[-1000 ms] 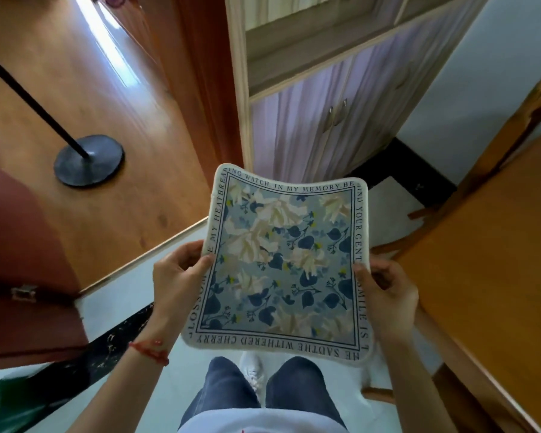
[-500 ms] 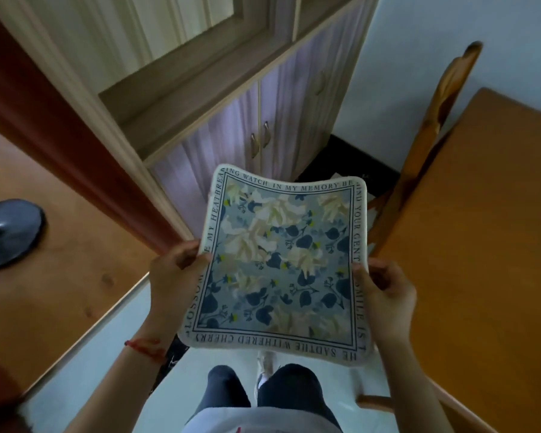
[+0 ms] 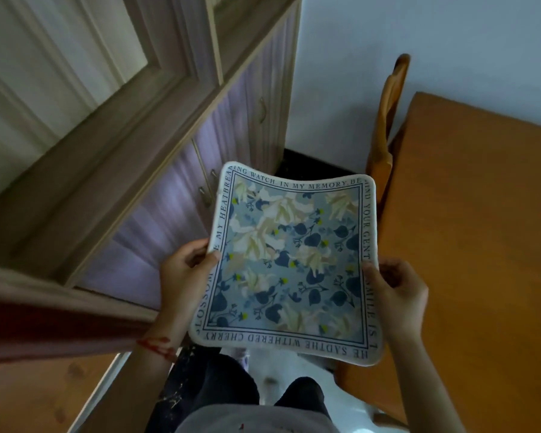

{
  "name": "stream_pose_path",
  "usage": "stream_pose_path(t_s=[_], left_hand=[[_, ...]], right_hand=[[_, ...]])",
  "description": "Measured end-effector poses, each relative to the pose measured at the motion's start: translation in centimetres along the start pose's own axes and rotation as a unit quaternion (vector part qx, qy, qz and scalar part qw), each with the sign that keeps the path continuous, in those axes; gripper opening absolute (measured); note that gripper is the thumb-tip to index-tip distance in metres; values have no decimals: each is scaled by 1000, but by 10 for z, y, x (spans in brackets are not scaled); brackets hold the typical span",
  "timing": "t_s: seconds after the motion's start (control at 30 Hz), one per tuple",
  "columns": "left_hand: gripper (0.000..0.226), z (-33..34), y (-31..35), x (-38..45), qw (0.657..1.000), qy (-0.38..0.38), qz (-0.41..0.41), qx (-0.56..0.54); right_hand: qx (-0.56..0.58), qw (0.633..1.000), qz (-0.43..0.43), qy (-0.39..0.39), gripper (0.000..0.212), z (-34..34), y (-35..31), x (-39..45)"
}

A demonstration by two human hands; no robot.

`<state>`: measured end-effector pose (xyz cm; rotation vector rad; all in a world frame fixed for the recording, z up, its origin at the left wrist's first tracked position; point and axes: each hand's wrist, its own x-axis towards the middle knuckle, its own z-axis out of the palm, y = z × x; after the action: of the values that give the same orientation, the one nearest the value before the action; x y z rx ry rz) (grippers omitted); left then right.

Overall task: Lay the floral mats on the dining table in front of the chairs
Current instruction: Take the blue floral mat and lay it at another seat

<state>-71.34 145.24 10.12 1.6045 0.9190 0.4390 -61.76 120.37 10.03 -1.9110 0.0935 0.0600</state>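
Observation:
A floral mat [image 3: 289,260], pale blue with cream flowers, dark blue leaves and a lettered white border, is held flat in the air in front of me. My left hand [image 3: 185,276] grips its left edge, thumb on top. My right hand [image 3: 397,289] grips its right edge the same way. The wooden dining table [image 3: 481,245] fills the right side, its top bare where visible. A wooden chair [image 3: 388,120] stands at the table's far left edge, beyond the mat.
A tall cabinet [image 3: 175,195] with purple lower doors and wood-framed upper shelves stands at the left. A white wall [image 3: 388,42] runs behind the table. Pale tile floor [image 3: 281,370] shows below the mat between my legs; wooden flooring [image 3: 44,392] lies at the lower left.
My view has swung right: the floor lamp base left the frame and the table and chair now show more fully. Both hands keep the same grip on the mat.

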Motion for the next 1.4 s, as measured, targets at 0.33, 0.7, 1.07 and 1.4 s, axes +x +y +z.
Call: stream_pose_path(t_s=[0.33, 0.7, 1.07, 1.4], left_hand=[[17, 35, 38, 128, 997, -67, 37, 2], [17, 87, 76, 209, 993, -110, 45, -20], [22, 189, 134, 265, 989, -128, 59, -36], [20, 279, 174, 308, 978, -197, 68, 0]], right_hand=[[17, 997, 17, 75, 11, 52, -36, 75], [29, 993, 10, 114, 12, 68, -65, 153], [45, 989, 16, 142, 9, 38, -76, 268], [66, 977, 54, 197, 7, 7, -76, 327]])
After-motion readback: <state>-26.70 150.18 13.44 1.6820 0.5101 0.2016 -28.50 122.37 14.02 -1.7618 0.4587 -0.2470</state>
